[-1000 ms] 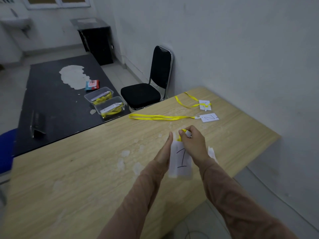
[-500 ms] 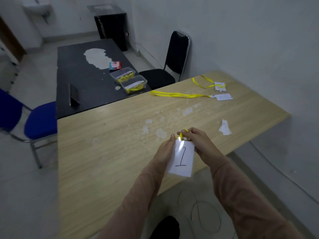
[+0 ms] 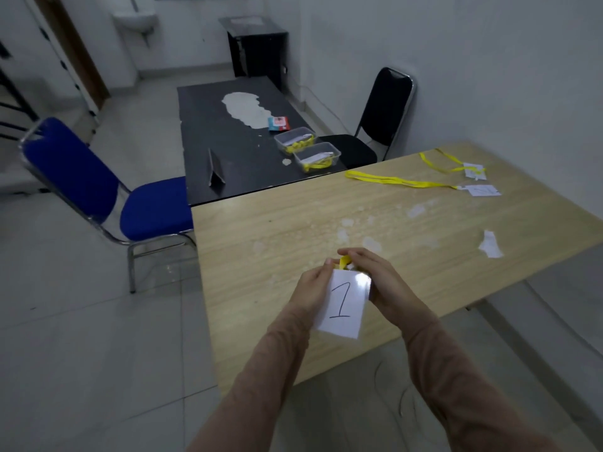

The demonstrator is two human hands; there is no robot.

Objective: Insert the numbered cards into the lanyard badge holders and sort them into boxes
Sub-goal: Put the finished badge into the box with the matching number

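Head view: both hands' grip pinches card "1" [image 3: 342, 303] at the badge holder [image 3: 360, 282]; it should slide in squarely, corners aligned.

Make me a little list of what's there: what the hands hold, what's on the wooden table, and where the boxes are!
held: white card marked 1 with a yellow lanyard bit at its top
left hand: grips the card's left edge
right hand: grips its top right
wooden table: two yellow lanyards with white cards, torn white paper scrap
boxes: two clear plastic boxes on the black table, lanyards inside
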